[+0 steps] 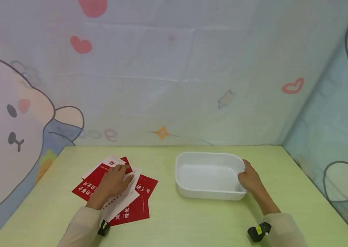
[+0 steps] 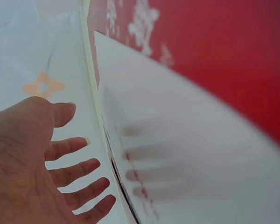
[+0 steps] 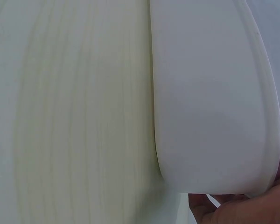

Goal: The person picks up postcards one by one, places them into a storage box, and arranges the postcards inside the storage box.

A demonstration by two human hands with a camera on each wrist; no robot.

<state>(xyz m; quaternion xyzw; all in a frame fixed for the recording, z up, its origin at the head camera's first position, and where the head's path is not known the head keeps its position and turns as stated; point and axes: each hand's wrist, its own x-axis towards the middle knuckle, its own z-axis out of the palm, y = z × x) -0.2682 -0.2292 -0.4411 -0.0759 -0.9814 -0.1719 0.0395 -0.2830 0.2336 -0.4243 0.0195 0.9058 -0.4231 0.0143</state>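
Note:
My left hand hovers over a loose pile of red cards and white cards on the left of the table. In the left wrist view its fingers are spread and nearly straight, with their shadows falling on a white card. A white rectangular plastic tub with rounded corners stands upright on the right, its inside bare. Holding its right end at the rim is my right hand, thumb over the edge. The right wrist view shows the tub's side wall close up.
The pale yellow-green wooden table ends at a patterned cloth backdrop behind, with another cloth side to the right. Small black devices are strapped at both wrists.

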